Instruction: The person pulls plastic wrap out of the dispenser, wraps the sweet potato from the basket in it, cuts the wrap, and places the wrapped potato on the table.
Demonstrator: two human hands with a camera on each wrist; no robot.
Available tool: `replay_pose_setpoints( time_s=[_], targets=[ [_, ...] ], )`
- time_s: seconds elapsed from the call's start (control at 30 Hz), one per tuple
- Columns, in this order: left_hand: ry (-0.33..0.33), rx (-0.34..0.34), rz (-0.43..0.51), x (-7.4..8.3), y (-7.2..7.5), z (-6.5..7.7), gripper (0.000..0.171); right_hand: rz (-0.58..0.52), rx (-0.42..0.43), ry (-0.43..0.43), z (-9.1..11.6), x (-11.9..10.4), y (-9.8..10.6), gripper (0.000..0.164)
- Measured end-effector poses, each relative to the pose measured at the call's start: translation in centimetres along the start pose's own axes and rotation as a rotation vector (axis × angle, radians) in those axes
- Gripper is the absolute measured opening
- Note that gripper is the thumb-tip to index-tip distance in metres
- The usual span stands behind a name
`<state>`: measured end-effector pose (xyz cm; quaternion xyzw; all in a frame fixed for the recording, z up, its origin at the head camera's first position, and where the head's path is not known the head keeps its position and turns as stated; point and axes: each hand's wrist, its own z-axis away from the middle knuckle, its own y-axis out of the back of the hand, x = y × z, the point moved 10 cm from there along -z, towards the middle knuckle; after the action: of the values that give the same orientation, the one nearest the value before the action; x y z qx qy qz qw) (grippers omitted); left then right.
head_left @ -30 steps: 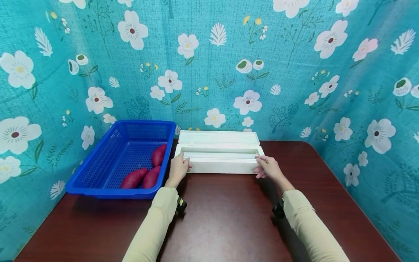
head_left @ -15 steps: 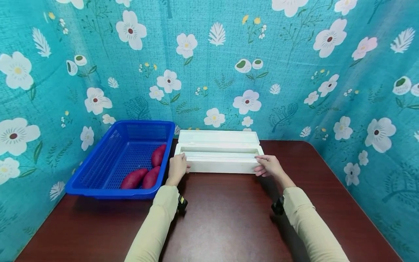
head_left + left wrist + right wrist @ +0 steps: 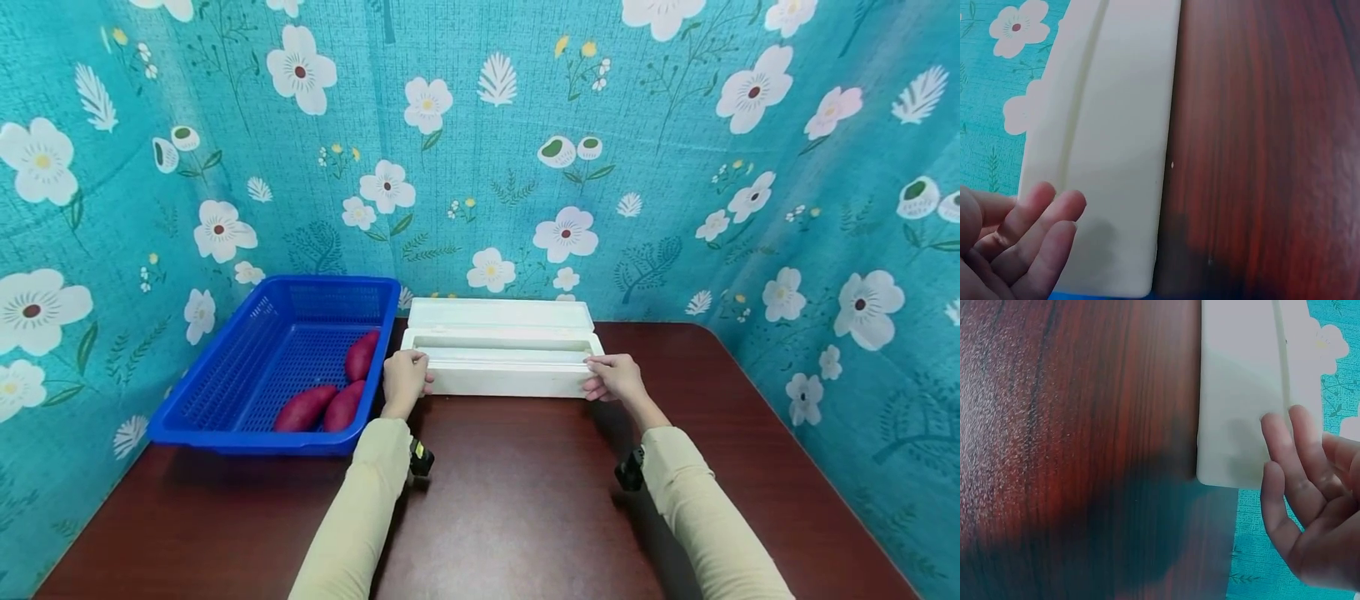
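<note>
A long white dispenser box (image 3: 510, 383) stands at the back of the table with its lid (image 3: 501, 314) tipped back. Inside the opening lies a pale, glossy roll that looks like cling film (image 3: 506, 356). At the box's left end, my left hand (image 3: 405, 379) pinches at the edge of the film with thumb and forefinger. My right hand (image 3: 618, 379) pinches likewise at the right end. Both wrist views show the other fingers loosely bent before the box's front; the pinching tips are mostly hidden, and the clear film is hard to make out.
A blue plastic basket (image 3: 217, 437) stands left of the box, close to my left hand. Several red-skinned sweet potatoes (image 3: 306, 408) lie in its right part. A flowered teal cloth (image 3: 480, 167) hangs behind and beside the brown table (image 3: 517, 500).
My left hand has shifted slightly left, away from the box's middle, and its fingers are drawn closer together. The right hand stays almost in place. Box and basket have not moved.
</note>
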<state>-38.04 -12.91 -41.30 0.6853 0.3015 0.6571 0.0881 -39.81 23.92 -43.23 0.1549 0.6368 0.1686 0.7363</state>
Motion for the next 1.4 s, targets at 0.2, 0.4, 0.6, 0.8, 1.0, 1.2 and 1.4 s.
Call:
replay_pose_setpoints(
  time_s=[0.2, 0.4, 0.6, 0.8, 1.0, 1.2, 1.4],
  targets=[
    [0.036, 0.028, -0.048, 0.2, 0.2, 0.1, 0.023, 0.033, 0.018, -0.022, 0.0, 0.0, 0.0, 0.032],
    [0.058, 0.029, 0.029, 0.3, 0.0, 0.0, 0.022, 0.036, 0.023, -0.020, 0.2, -0.3, 0.2, 0.037],
    [0.072, 0.009, 0.151, 0.5, -0.4, -0.2, 0.022, 0.054, 0.043, -0.017, -0.1, -0.3, 0.6, 0.035],
    [0.087, -0.002, 0.169, 1.2, -0.3, -0.4, 0.025, -0.001, 0.045, 0.013, -0.7, -1.1, 0.8, 0.031],
    [0.052, 0.043, 0.120, 2.1, 0.4, -0.7, 0.027, -0.023, 0.009, 0.063, -1.1, -2.3, 0.5, 0.031],
    [0.017, 0.096, 0.087, 2.7, 1.1, -0.8, 0.026, -0.216, -0.047, 0.008, -1.2, -2.2, -0.2, 0.033],
    [0.057, 0.083, 0.201, 2.1, 1.1, -1.1, 0.023, -0.402, -0.052, -0.044, -1.4, -1.7, -0.4, 0.035]
  ],
)
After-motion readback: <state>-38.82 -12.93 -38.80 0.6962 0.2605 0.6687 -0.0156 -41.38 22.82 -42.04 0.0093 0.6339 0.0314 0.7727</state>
